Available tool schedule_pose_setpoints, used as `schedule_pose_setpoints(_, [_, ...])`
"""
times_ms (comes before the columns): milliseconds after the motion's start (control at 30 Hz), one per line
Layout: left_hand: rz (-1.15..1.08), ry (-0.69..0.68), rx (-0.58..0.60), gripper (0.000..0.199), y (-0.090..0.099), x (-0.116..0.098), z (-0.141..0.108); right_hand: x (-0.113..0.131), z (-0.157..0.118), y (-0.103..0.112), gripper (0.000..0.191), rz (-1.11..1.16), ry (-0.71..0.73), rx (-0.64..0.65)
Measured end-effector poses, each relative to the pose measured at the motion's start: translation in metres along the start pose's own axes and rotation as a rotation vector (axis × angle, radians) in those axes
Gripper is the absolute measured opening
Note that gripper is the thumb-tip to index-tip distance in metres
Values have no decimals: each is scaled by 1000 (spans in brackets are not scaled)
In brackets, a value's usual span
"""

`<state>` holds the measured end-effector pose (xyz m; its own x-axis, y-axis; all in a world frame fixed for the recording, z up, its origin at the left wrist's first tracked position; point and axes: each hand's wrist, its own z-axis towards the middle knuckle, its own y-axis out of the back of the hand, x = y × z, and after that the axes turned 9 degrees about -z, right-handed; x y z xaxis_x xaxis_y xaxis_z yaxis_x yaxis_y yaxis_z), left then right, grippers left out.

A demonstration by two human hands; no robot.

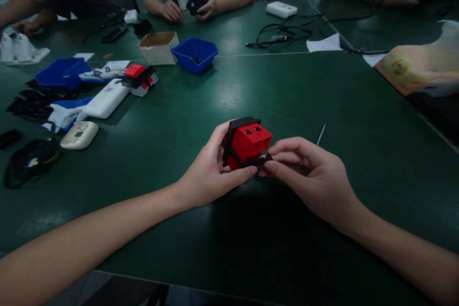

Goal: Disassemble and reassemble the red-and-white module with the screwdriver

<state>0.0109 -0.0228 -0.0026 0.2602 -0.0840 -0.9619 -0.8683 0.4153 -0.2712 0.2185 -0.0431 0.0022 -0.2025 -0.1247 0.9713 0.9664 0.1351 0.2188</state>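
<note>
My left hand (211, 167) is closed around a red block-shaped part with a black frame (251, 141), held above the table near its front. Two small dark openings show on the red top face. My right hand (311, 177) pinches a small black piece (264, 160) between thumb and fingers, low against the right side of the red block. I cannot make out whether that piece is joined to it. Beyond the right hand, a thin metal rod (321, 134) sticks out; its other end is hidden by the hand.
A similar red, black and grey assembly (139, 80) rests at left, near a white device (107, 99). Further back are a blue bin (194, 55), a cardboard box (158, 50) and black cables (283, 33). A co-worker across the green table (161, 258) holds a black part (196, 5).
</note>
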Motion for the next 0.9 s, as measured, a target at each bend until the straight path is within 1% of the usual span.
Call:
schedule_pose_setpoints(67, [2, -10, -1, 68, 0, 0, 0, 0, 1, 1, 15, -48, 7, -16])
schedule_pose_setpoints(200, [-8, -19, -1, 66, -1, -1, 1, -2, 4, 4, 8, -194, 82, -53])
schedule_pose_setpoints(267, [-9, -8, 0, 67, -1, -1, 0, -3, 5, 5, 8, -240, 92, -55])
schedule_pose_setpoints(500, [5, 5, 2, 69, 0, -1, -1, -4, 6, 5, 10, -268, 50, -65])
schedule_pose_setpoints(700, [-1, -7, 14, 67, 0, -1, 0, -2, 6, 5, 8, -310, 73, -63])
schedule_pose_setpoints(900, [29, -2, -3, 68, 0, -1, -1, -3, 7, 5, 6, -327, 108, -86])
